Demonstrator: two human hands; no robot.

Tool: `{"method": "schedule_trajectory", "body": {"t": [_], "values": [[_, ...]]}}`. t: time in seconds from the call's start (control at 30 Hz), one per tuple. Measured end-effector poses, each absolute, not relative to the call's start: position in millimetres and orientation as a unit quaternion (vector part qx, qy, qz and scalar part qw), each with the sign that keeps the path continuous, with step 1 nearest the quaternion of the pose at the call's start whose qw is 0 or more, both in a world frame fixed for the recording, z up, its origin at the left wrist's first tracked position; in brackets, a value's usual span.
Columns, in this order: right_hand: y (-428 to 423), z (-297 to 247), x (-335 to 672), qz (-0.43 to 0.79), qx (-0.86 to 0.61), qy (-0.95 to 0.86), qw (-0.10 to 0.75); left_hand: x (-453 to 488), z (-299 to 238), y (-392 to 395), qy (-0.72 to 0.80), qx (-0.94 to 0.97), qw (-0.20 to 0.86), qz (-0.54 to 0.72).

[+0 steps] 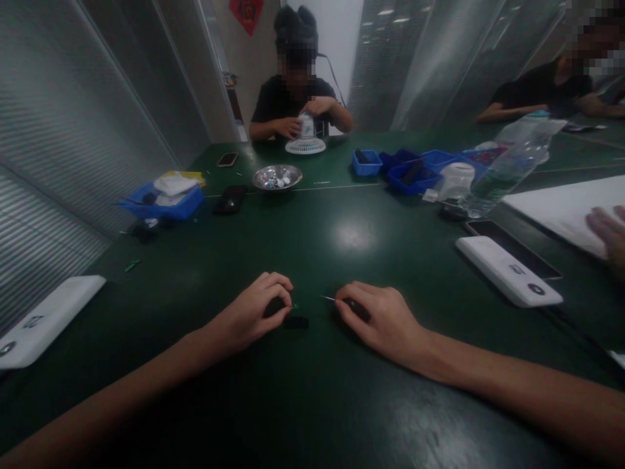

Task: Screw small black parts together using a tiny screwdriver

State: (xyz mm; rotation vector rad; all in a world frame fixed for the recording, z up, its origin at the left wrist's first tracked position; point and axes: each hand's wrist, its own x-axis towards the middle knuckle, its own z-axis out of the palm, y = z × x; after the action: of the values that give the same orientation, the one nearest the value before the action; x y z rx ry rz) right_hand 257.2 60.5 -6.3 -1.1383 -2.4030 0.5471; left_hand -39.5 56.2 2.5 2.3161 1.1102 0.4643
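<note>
My left hand [261,306] is closed in a pinch above the green tabletop. A tiny greenish piece [295,306] shows at its thumb and forefinger, too small to name. Just below those fingertips a small black block-shaped piece [297,322] lies on the table. My right hand [378,316] rests on the table, its fingers wrapped round what looks like a small screwdriver [328,298]. The thin metal shaft points left, toward the left hand, with a gap between them. Most of its dark handle is hidden in the palm.
White power banks [510,270] lie at right and far left. Beyond are a metal bowl [277,178] of small parts, a black phone [230,199], blue bins [413,179] and a leaning plastic bottle [512,166]. A person opposite handles a white fan [305,144]; another person's hand [608,231] is at right.
</note>
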Motion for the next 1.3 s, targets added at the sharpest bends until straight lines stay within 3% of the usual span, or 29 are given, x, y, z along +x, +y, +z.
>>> {"method": "schedule_trajectory", "body": {"t": [0.3, 0.63, 0.83, 1.03, 1.3], "values": [[60, -9, 256, 0.190, -0.408, -0.868, 0.208, -39, -7, 55, 0.400, 0.864, 0.242, 0.187], [56, -7, 258, 0.174, -0.394, -0.880, 0.199, -30, 11, 40, 0.505, 0.780, 0.300, 0.218], [51, -9, 259, 0.158, -0.381, -0.888, 0.201, -23, 21, 21, 0.516, 0.721, 0.392, 0.248], [46, -6, 260, 0.145, -0.368, -0.895, 0.205, -13, 17, 11, 0.504, 0.761, 0.323, 0.250], [43, -4, 259, 0.131, -0.339, -0.910, 0.199, -6, 13, 8, 0.496, 0.760, 0.337, 0.251]]}}
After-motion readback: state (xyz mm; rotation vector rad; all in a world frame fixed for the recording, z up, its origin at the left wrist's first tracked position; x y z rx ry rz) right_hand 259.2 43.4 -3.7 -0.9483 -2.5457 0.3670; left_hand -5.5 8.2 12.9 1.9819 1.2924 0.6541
